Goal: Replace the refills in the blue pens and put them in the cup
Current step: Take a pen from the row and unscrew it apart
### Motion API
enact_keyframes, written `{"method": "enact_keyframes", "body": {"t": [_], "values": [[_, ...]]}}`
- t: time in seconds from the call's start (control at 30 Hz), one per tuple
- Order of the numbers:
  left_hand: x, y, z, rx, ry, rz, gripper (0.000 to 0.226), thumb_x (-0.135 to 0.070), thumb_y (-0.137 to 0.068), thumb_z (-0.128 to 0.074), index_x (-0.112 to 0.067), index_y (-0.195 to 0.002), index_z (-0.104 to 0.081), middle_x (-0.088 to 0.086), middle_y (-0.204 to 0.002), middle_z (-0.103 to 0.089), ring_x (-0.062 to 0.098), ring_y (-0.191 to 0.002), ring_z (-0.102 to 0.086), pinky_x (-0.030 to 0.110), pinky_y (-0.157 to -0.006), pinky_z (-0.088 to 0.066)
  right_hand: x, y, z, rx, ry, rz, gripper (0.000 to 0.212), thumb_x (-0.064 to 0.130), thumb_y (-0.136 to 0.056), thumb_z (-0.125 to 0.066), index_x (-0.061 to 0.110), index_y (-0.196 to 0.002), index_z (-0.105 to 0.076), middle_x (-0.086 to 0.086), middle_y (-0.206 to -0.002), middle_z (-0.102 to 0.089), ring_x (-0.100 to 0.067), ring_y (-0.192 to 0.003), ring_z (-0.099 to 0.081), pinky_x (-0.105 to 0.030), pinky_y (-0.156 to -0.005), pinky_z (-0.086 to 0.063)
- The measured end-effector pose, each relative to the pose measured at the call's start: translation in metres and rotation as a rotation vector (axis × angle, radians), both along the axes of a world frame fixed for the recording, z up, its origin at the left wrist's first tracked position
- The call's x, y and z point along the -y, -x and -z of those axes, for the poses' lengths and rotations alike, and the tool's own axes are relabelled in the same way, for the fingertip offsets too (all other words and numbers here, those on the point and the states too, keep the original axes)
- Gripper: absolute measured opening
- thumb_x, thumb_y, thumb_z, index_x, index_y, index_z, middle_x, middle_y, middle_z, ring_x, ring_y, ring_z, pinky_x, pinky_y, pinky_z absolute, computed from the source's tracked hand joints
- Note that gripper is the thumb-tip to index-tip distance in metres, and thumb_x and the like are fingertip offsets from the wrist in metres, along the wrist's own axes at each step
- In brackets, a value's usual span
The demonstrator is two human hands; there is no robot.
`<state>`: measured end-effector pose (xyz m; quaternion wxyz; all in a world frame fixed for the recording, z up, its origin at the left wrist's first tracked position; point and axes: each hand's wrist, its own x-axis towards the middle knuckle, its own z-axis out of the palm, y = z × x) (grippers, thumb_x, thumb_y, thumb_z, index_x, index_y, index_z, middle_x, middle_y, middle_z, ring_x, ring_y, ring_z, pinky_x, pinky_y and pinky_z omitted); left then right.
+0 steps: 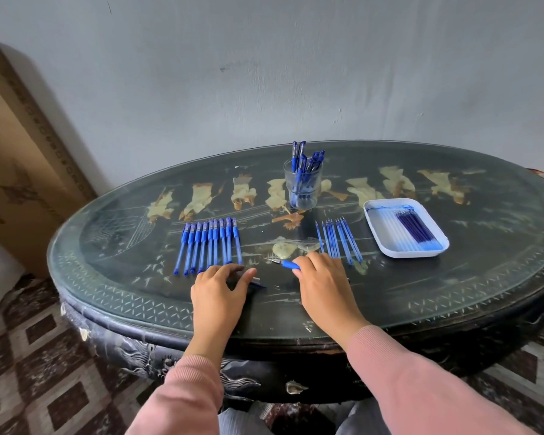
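Your left hand point(222, 285) lies palm down on the oval table point(453, 293) near its 6 o'clock edge, fingers spread and curled loosely over a small dark blue pen part point(258, 282) that sticks out at the thumb side. You can't tell whether the fingers actually pinch it.

Your right hand point(322, 284) sits just beside it, toward 3 o'clock, fingers closed around a blue pen point(285, 263). Its blue grip and metal tip poke out toward 9 o'clock from under the knuckles; the rest of the barrel is hidden by the hand.

Row of capped blue pens point(209, 246) lies side by side at 11 o'clock from your left hand, the near ends just by the fingertips. Loose refills point(339, 241) are fanned on the tabletop at 12 to 1 o'clock from your right hand.

Clear cup point(302, 186) stands upright toward the table's 12 o'clock, already holding several blue pens, well apart from both hands. White tray point(387, 248) at the table's 2 o'clock holds more refills, dark ones on its right side.

Both sleeves are pink. A cardboard box point(19, 171) leans on the wall at 9 o'clock.
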<state>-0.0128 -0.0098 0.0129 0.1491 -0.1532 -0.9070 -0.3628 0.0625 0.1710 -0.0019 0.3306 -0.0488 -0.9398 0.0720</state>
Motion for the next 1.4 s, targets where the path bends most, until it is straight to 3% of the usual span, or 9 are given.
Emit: {"method": "enact_keyframes", "body": {"t": [0.17,0.27,0.4,0.53,0.73,0.83,1.1,1.23,1.4], "values": [[0.003,-0.007,-0.01,0.006,-0.267,0.126,0.019,-0.03,-0.084,-0.074,-0.028,-0.103,-0.072,-0.016,-0.093,-0.068,0.003,-0.093,-0.061,0.023,-0.088,-0.048,0.0,0.0,0.0,-0.002,-0.008,-0.039,0.012,0.017,-0.088,-0.07,0.016,-0.099,-0.069,0.002,-0.084,-0.061,-0.017,-0.073,-0.055,-0.031,-0.066,-0.048],[0.003,-0.008,-0.011,0.021,-0.211,0.306,0.032,-0.026,-0.079,-0.078,-0.031,-0.11,-0.07,-0.022,-0.096,-0.07,0.002,-0.099,-0.06,0.01,-0.088,-0.042,0.0,0.0,0.0,-0.003,-0.02,-0.088,0.015,0.018,-0.088,-0.069,0.019,-0.103,-0.069,0.003,-0.086,-0.062,-0.018,-0.077,-0.056,-0.032,-0.069,-0.047],[-0.005,-0.007,-0.008,-0.065,-0.132,0.361,0.021,-0.019,-0.077,-0.08,-0.028,-0.095,-0.074,-0.023,-0.089,-0.069,-0.001,-0.093,-0.061,0.024,-0.083,-0.049,0.001,-0.001,-0.001,-0.021,-0.039,-0.144,0.013,0.019,-0.09,-0.066,0.021,-0.103,-0.067,0.006,-0.089,-0.063,-0.018,-0.079,-0.055,-0.031,-0.07,-0.046],[-0.006,-0.002,0.004,-0.197,-0.077,0.326,0.009,-0.027,-0.082,-0.075,-0.031,-0.087,-0.069,-0.028,-0.084,-0.065,0.001,-0.086,-0.061,0.042,-0.081,-0.05,0.002,-0.001,-0.002,-0.048,-0.075,-0.18,0.013,0.023,-0.095,-0.053,0.021,-0.099,-0.065,0.008,-0.085,-0.06,-0.017,-0.076,-0.051,-0.029,-0.071,-0.042],[-0.007,-0.006,0.006,-0.298,0.04,0.276,0.009,-0.032,-0.091,-0.062,-0.026,-0.085,-0.064,-0.022,-0.086,-0.061,0.001,-0.088,-0.053,0.024,-0.085,-0.027,0.002,-0.002,-0.003,-0.057,-0.1,-0.19,0.022,0.024,-0.101,-0.041,0.02,-0.096,-0.063,0.009,-0.079,-0.056,-0.016,-0.074,-0.045,-0.029,-0.071,-0.037],[-0.007,-0.005,0.007,-0.328,0.079,0.295,0.025,-0.039,-0.095,-0.045,-0.026,-0.085,-0.062,-0.025,-0.085,-0.052,0.002,-0.087,-0.051,0.023,-0.084,-0.026,0.002,-0.003,-0.005,-0.067,-0.091,-0.197,0.02,0.022,-0.1,-0.043,0.019,-0.097,-0.062,0.008,-0.08,-0.056,-0.016,-0.073,-0.045,-0.028,-0.071,-0.035],[-0.003,-0.006,0.006,-0.251,0.033,0.353,0.022,-0.039,-0.098,-0.04,-0.034,-0.078,-0.046,-0.032,-0.077,-0.042,0.003,-0.085,-0.044,0.025,-0.081,-0.026,0.002,-0.004,-0.004,-0.088,-0.124,-0.224,0.007,0.018,-0.095,-0.057,0.02,-0.1,-0.061,0.008,-0.084,-0.056,-0.016,-0.078,-0.046,-0.029,-0.074,-0.034],[-0.004,-0.01,0.002,-0.168,0.0,0.354,0.028,-0.048,-0.098,-0.036,-0.036,-0.074,-0.042,-0.025,-0.076,-0.046,0.002,-0.086,-0.045,0.027,-0.085,-0.029,0.003,-0.004,-0.004,-0.086,-0.117,-0.224,0.008,0.019,-0.096,-0.056,0.02,-0.102,-0.061,0.008,-0.086,-0.056,-0.016,-0.08,-0.048,-0.029,-0.077,-0.035],[-0.001,-0.015,-0.001,-0.115,-0.065,0.35,0.026,-0.055,-0.09,-0.05,-0.041,-0.112,-0.051,-0.027,-0.105,-0.056,-0.005,-0.106,-0.049,0.015,-0.099,-0.023,0.003,-0.005,-0.006,-0.082,-0.103,-0.167,0.014,0.022,-0.095,-0.054,0.019,-0.105,-0.065,0.007,-0.089,-0.06,-0.018,-0.08,-0.052,-0.031,-0.073,-0.045]]}}
